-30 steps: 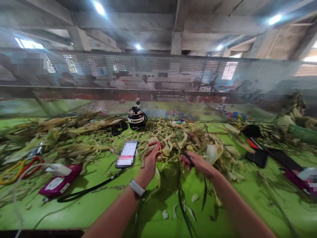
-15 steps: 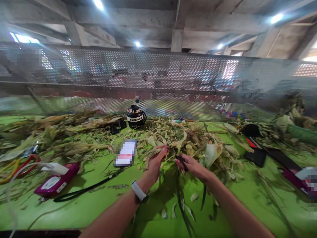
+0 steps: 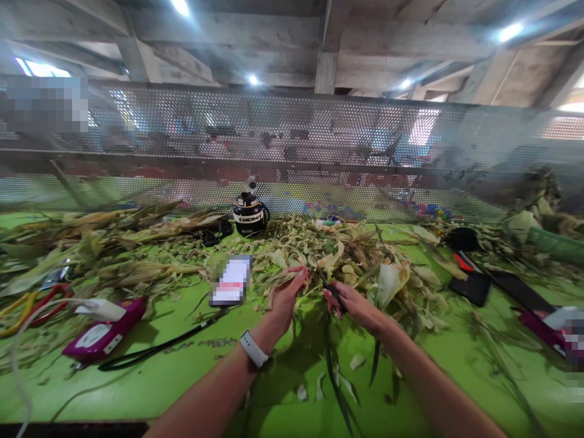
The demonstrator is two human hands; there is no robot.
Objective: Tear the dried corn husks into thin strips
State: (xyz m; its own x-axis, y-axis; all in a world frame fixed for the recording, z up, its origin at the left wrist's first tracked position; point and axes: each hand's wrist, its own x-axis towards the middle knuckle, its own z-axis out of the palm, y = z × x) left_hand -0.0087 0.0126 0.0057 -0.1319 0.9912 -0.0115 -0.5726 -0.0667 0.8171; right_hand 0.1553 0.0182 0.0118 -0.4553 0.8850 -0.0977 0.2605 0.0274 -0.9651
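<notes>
My left hand (image 3: 283, 304), with a white-banded watch on the wrist, pinches a bundle of pale dried husk (image 3: 283, 278). Opposite it, my right hand (image 3: 358, 307) is closed round black-handled scissors (image 3: 336, 296). Their blades point up and left, close to my left fingertips. Whether the blades touch the husk I cannot tell. Around both hands lies a heap of dry, torn leaves and husk scraps (image 3: 347, 252). A large pale husk piece (image 3: 392, 283) stands right of my right hand. Long dark green leaf strips (image 3: 332, 371) hang below the scissors.
A phone (image 3: 232, 280) on a black strap lies left of my hands. Further left are a purple power strip (image 3: 104, 334) with a white charger and red-handled scissors (image 3: 50, 304). A black jug (image 3: 249, 214) stands behind, before a perforated metal screen (image 3: 292, 134). Dark flat items (image 3: 472, 286) lie right.
Very little differs. My left wrist has shifted slightly up and left; both hands keep their holds.
</notes>
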